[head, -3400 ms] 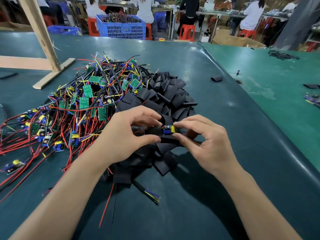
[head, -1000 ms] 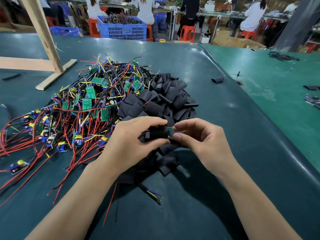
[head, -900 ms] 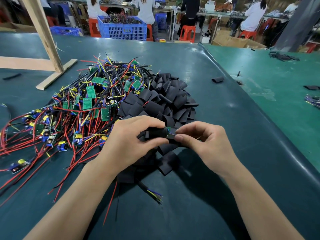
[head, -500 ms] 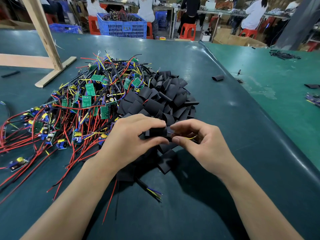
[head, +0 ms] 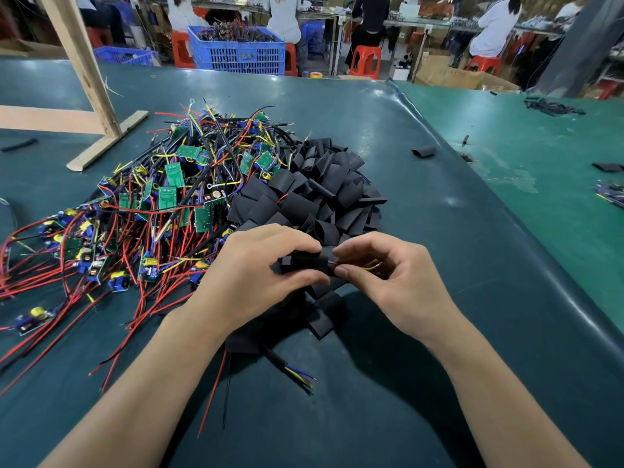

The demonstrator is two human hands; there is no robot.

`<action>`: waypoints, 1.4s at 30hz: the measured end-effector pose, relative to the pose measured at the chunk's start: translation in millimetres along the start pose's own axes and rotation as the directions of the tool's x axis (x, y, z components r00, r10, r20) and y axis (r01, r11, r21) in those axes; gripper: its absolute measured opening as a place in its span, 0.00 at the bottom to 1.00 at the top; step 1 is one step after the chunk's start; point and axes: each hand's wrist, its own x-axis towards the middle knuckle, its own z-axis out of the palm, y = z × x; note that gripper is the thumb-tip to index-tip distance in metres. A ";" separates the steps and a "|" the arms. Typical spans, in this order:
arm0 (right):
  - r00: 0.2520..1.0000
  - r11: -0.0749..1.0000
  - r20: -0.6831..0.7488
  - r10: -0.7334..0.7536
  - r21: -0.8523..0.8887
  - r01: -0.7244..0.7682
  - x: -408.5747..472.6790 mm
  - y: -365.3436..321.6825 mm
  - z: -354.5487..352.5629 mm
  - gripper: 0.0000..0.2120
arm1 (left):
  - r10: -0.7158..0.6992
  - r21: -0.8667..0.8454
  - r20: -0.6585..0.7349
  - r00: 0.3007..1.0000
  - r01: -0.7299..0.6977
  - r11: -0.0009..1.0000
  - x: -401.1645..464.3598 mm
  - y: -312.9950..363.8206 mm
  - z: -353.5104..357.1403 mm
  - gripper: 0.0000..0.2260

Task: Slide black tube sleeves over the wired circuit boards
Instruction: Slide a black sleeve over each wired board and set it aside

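Our left hand [head: 256, 278] now grips the black sleeve [head: 305, 261], which has swallowed the board; our right hand [head: 395, 278] pinches its wires [head: 369, 267] — this piece looks nearly finished.

Black tube sleeves [head: 314, 194], green circuit boards [head: 174, 173] with red wires [head: 135, 265], a dark green table [head: 439, 366], a blue basket [head: 243, 50] at the top.

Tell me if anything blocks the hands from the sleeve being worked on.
Nothing visible does. The left hand already grips the black sleeve, and the right hand pinches the wires leaving its right end. The board itself is hidden inside the sleeve. The sleeve pile lies behind, not between.
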 end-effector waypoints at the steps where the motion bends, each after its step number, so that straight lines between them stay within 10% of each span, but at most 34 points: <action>1: 1.000 1.000 -0.001 0.003 -0.002 -0.003 -0.1 0.1 -0.2 0.13 | -0.002 -0.005 -0.003 1.000 0.002 1.000 0.1 -0.1 0.0 0.15; 15: 0.999 0.973 -0.002 -0.037 -0.230 0.036 -0.4 -2.0 -11.9 0.16 | 0.071 0.029 -0.023 0.997 -0.070 0.997 -1.2 -2.4 10.3 0.13; 19: 0.994 0.999 0.098 0.046 -0.020 -0.045 5.2 -10.9 -3.7 0.13 | 0.219 0.112 -0.012 0.976 -0.217 0.970 4.4 1.2 18.3 0.16; 25: 0.855 0.938 -0.421 0.304 0.287 -0.192 19.4 -14.6 -65.3 0.04 | 0.261 0.340 -0.290 0.921 -0.155 0.927 6.5 1.0 8.3 0.14; 29: 0.709 0.878 -0.520 0.477 0.243 -0.412 36.8 15.8 -92.5 0.07 | 0.082 0.258 -0.173 0.982 -0.036 0.965 -2.5 -8.1 5.5 0.10; 36: 0.588 0.634 -0.708 0.390 -0.257 -0.730 39.1 64.2 -87.9 0.07 | -0.197 0.325 0.013 0.980 0.182 0.928 -11.2 -18.2 6.4 0.11; 42: 0.885 0.431 -0.452 0.112 -0.780 -0.453 36.3 54.2 -64.1 0.06 | -0.276 0.391 0.133 0.952 0.206 0.897 -9.8 -18.3 3.0 0.15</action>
